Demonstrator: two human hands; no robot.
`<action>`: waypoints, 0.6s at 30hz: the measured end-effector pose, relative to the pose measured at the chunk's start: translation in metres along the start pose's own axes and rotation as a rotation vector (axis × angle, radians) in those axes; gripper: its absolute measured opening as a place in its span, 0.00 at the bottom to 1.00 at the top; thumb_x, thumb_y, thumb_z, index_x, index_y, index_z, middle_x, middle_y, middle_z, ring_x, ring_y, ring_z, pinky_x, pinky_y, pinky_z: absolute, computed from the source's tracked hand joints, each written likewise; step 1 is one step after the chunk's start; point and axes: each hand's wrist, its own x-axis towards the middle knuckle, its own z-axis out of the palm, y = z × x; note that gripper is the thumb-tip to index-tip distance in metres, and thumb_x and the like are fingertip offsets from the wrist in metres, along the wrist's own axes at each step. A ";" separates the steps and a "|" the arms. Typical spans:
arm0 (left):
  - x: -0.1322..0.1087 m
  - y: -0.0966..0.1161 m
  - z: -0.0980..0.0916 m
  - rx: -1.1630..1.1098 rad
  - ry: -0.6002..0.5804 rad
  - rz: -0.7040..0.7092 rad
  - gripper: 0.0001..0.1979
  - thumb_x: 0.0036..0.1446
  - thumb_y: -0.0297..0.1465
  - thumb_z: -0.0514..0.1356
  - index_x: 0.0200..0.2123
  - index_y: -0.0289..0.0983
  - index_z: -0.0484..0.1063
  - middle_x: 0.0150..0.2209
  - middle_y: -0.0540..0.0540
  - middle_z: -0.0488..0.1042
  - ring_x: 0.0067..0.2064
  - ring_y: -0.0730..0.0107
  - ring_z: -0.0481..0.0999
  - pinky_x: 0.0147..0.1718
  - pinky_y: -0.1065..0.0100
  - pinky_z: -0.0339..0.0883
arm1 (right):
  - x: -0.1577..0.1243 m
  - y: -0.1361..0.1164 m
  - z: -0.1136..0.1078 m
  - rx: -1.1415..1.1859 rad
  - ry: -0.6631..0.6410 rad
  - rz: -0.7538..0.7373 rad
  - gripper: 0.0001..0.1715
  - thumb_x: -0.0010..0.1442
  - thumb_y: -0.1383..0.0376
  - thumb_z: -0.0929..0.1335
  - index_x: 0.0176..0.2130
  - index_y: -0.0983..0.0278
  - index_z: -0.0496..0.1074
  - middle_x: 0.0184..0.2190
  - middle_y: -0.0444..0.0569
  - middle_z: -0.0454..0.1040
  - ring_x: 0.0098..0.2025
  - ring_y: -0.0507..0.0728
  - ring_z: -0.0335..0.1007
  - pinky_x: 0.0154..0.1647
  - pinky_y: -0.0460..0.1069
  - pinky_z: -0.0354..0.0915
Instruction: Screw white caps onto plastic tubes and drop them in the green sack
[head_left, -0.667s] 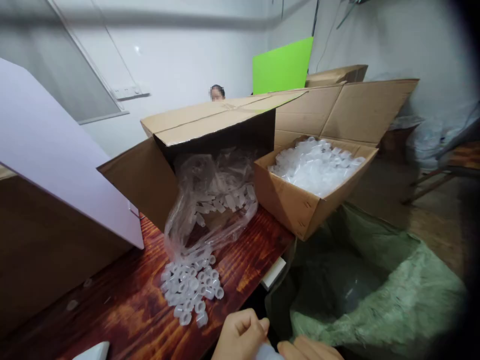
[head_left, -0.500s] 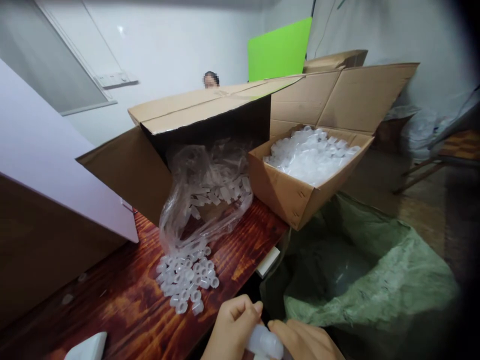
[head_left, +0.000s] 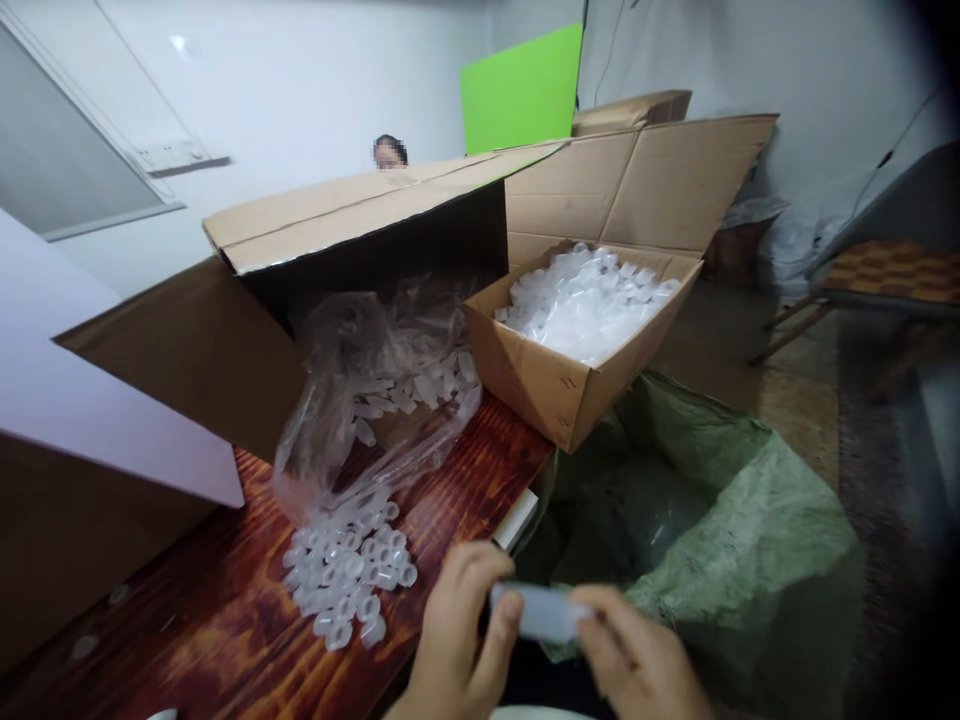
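Observation:
My left hand (head_left: 466, 632) grips one end of a small translucent plastic bottle (head_left: 541, 612), its thumb laid along the near side. At the other end, the fingers of my right hand (head_left: 637, 655) pinch the bottle, which lies roughly level between both hands. Whether a cap sits under the fingers cannot be made out. To the left, a pile of translucent caps (head_left: 349, 570) rests on the reddish wooden table (head_left: 450, 505). Behind the pile, a clear plastic bag (head_left: 315, 440) spills from a large cardboard box (head_left: 360, 215), with flat whitish plastic pieces (head_left: 409, 392) inside.
A smaller carton (head_left: 525, 370) full of translucent plastic parts (head_left: 592, 305) stands at the table's right edge. Below it is an open green woven sack (head_left: 757, 520). A pale panel (head_left: 112, 370) stands left; a chair (head_left: 892, 270) is at right. A person's head (head_left: 391, 152) shows behind the large box.
Both hands have risen with the bottle, which is now turned more sideways and shows more of its length. The whole view has shifted, so the surroundings appear further left.

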 end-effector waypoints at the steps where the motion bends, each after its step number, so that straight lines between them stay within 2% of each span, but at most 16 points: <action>1: 0.012 -0.006 -0.007 0.062 0.040 0.026 0.14 0.66 0.37 0.50 0.48 0.38 0.69 0.45 0.40 0.73 0.47 0.62 0.72 0.46 0.65 0.66 | 0.006 0.004 -0.011 0.100 0.126 0.114 0.23 0.60 0.45 0.66 0.43 0.59 0.74 0.19 0.41 0.68 0.20 0.50 0.64 0.20 0.42 0.60; 2: 0.024 -0.013 -0.015 0.141 0.090 0.007 0.16 0.66 0.37 0.49 0.53 0.37 0.66 0.49 0.39 0.71 0.51 0.61 0.71 0.49 0.63 0.65 | 0.012 0.009 -0.023 0.251 0.254 0.213 0.29 0.57 0.44 0.68 0.50 0.60 0.71 0.18 0.39 0.65 0.18 0.49 0.61 0.17 0.41 0.58; 4: 0.047 -0.034 -0.033 0.310 0.176 -0.095 0.18 0.66 0.40 0.50 0.53 0.36 0.64 0.50 0.39 0.70 0.52 0.59 0.70 0.51 0.60 0.65 | 0.020 0.017 -0.046 0.569 0.399 0.377 0.40 0.52 0.44 0.72 0.57 0.59 0.64 0.21 0.38 0.65 0.17 0.48 0.58 0.14 0.40 0.56; 7: 0.077 -0.072 -0.060 0.553 0.174 -0.202 0.24 0.64 0.46 0.48 0.50 0.33 0.66 0.49 0.37 0.71 0.53 0.55 0.69 0.54 0.57 0.63 | 0.017 0.029 -0.064 0.923 0.376 0.578 0.39 0.47 0.53 0.78 0.54 0.62 0.68 0.23 0.39 0.67 0.18 0.47 0.58 0.13 0.40 0.56; 10: 0.098 -0.106 -0.078 0.646 0.149 -0.289 0.26 0.62 0.45 0.47 0.51 0.29 0.66 0.50 0.32 0.71 0.54 0.51 0.69 0.55 0.55 0.63 | 0.005 0.031 -0.060 1.289 0.316 0.768 0.33 0.43 0.64 0.79 0.48 0.65 0.70 0.24 0.39 0.66 0.17 0.45 0.56 0.10 0.38 0.53; 13: 0.115 -0.128 -0.089 0.742 0.094 -0.402 0.29 0.61 0.44 0.48 0.55 0.27 0.64 0.50 0.29 0.71 0.53 0.48 0.71 0.51 0.55 0.65 | -0.004 0.019 -0.048 1.597 0.263 0.917 0.28 0.45 0.66 0.77 0.45 0.66 0.71 0.25 0.40 0.66 0.18 0.45 0.56 0.11 0.38 0.53; 15: 0.124 -0.136 -0.093 0.811 0.049 -0.473 0.30 0.62 0.44 0.49 0.57 0.27 0.64 0.48 0.29 0.73 0.50 0.46 0.73 0.47 0.55 0.67 | -0.005 0.007 -0.039 1.674 0.233 0.997 0.27 0.45 0.66 0.77 0.45 0.65 0.71 0.27 0.42 0.67 0.20 0.46 0.59 0.12 0.39 0.57; 18: 0.136 -0.142 -0.099 0.929 -0.004 -0.549 0.29 0.62 0.43 0.48 0.56 0.26 0.65 0.45 0.26 0.74 0.47 0.42 0.75 0.43 0.55 0.68 | -0.004 -0.005 -0.027 1.656 0.200 1.069 0.33 0.40 0.67 0.80 0.46 0.64 0.71 0.29 0.43 0.71 0.21 0.48 0.63 0.14 0.40 0.60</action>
